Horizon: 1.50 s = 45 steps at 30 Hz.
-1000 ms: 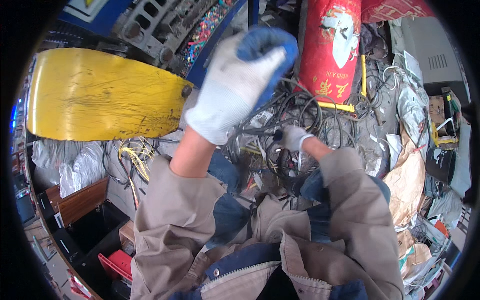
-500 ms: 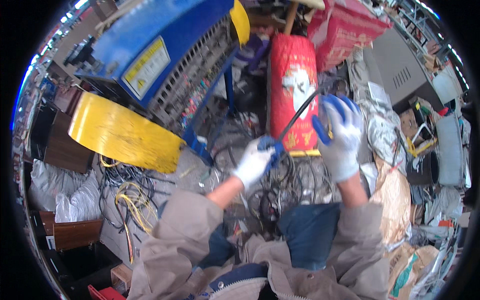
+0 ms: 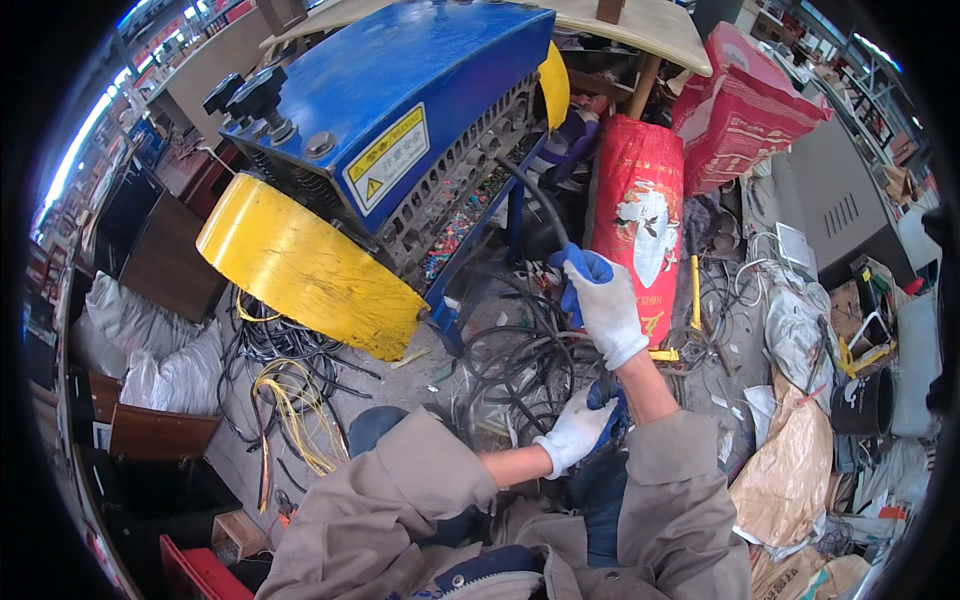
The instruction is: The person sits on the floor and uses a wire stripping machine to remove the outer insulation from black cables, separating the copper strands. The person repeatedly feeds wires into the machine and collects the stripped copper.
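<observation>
Both my hands wear white gloves with blue palms and fingers. My right hand point(image 3: 608, 308) is closed around a thick black cable point(image 3: 541, 204), whose free end points up and left to the slotted front of a blue machine point(image 3: 430, 65). Whether that end touches the machine I cannot tell. Lower down, near my knees, my left hand point(image 3: 580, 432) is closed on the cable below my right hand, its fingers partly hidden. Loops of black cable point(image 3: 510, 345) lie on the floor just left of my hands.
A curved yellow guard point(image 3: 305, 270) sticks out from the machine's left side. Beyond my right hand stands a red printed sack point(image 3: 637, 160). Stripped black and yellow wires point(image 3: 290, 400) lie at left; a brown paper sack point(image 3: 785, 465) and a grey metal cabinet point(image 3: 835, 200) are at right.
My right hand, open before, has closed on the cable. My left hand has moved down toward my knees, and the cable's end now points at the machine. The view has shifted too.
</observation>
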{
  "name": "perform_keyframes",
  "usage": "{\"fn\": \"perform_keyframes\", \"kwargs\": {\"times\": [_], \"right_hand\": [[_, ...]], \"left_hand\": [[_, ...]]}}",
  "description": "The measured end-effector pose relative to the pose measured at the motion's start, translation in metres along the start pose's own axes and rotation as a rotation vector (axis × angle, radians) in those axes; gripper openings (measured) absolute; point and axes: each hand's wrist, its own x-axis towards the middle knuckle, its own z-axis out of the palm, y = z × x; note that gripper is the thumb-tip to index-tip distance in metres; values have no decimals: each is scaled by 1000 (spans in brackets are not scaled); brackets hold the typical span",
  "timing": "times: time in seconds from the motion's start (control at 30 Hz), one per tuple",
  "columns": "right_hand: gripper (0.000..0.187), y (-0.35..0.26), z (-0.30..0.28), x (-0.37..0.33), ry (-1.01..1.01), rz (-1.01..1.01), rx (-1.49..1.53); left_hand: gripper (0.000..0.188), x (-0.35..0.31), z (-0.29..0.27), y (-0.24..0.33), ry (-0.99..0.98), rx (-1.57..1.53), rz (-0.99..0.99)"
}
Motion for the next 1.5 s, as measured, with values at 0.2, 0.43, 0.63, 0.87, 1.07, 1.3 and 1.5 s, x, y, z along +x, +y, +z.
{"fn": "perform_keyframes", "kwargs": {"times": [0.2,0.43,0.63,0.87,1.07,1.3,1.5], "right_hand": [[22,13,11,-12,-17,-72,-123],[23,6,19,-10,23,-158,-219],[30,-35,42,21,-68,-288,-378],[41,8,7,37,-265,-308,183],[63,149,26,-41,-382,99,709],[51,151,28,-94,-206,59,375],[29,125,18,-85,-7,-127,-220]], "left_hand": [[25,-1,-8,-7,1,83,-62],[32,5,-22,-35,20,272,155],[29,24,-31,9,290,91,216],[15,71,-66,98,371,-269,263],[15,58,-55,94,180,-408,124],[26,45,-49,93,85,-268,91],[23,62,-57,103,158,-270,111]]}}
